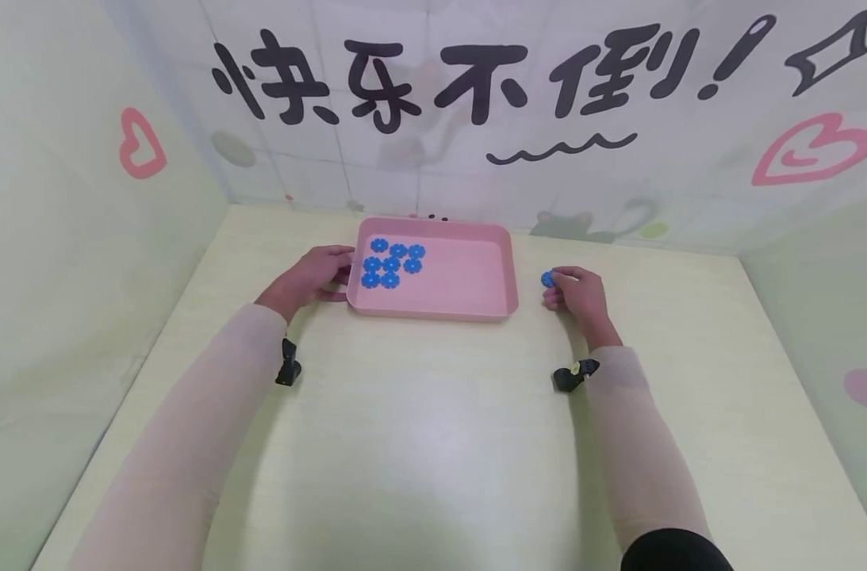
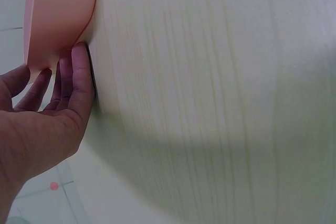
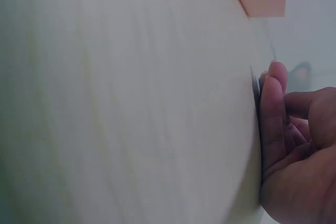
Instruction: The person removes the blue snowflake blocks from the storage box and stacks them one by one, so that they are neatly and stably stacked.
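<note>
At the left end of a pink tray (image 1: pixel 462 274) is my left hand (image 1: pixel 317 274), its fingers touching the outer wall. The left wrist view shows the fingertips (image 2: pixel 80 56) against the tray's side, close to the tabletop. To the right of the tray, my right hand (image 1: pixel 579 293) pinches a blue flower-shaped disc (image 1: pixel 547 279) between thumb and fingers. In the right wrist view this hand (image 3: pixel 299 145) lies low along the table, and the disc is hidden. Several matching blue discs (image 1: pixel 391 265) lie flat in rows at the tray's left side.
The pale wood-grain table (image 1: pixel 419 428) extends in front of the tray. A printed white backdrop (image 1: pixel 476 174) rises just behind the tray, and side panels stand at left and right. Each wrist carries a small black camera (image 1: pixel 288 365).
</note>
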Available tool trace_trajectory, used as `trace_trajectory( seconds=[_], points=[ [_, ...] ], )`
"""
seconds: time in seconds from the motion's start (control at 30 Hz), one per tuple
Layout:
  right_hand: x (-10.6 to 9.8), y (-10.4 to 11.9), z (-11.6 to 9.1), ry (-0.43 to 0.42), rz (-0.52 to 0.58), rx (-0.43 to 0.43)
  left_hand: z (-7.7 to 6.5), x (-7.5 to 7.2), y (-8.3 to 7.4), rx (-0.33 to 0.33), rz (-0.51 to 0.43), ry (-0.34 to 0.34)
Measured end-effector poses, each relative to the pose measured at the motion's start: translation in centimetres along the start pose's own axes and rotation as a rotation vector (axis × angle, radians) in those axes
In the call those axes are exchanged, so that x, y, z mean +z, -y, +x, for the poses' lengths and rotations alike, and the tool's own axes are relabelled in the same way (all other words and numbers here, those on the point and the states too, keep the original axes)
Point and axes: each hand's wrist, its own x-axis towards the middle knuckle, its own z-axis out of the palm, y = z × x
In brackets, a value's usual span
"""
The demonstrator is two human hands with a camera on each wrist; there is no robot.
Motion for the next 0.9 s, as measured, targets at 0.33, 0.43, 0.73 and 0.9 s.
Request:
trace_trajectory(
  seconds=[0.33,0.43,0.73,0.9],
  points=[
    [0.24,0.11,0.14,-0.017,-0.023,0.014,-0.12,-0.19,-0.11,-0.001,0.001,0.005],
    [0.30,0.06,0.21,-0.017,-0.019,0.011,-0.10,-0.16,-0.10,-0.003,-0.002,-0.001],
    [0.31,0.03,0.35,-0.015,-0.005,0.010,-0.08,-0.21,-0.10,-0.003,-0.002,0.002],
    [0.37,0.13,0.31,-0.016,-0.016,0.022,-0.24,-0.18,-0.10,0.008,0.004,0.009]
  ],
)
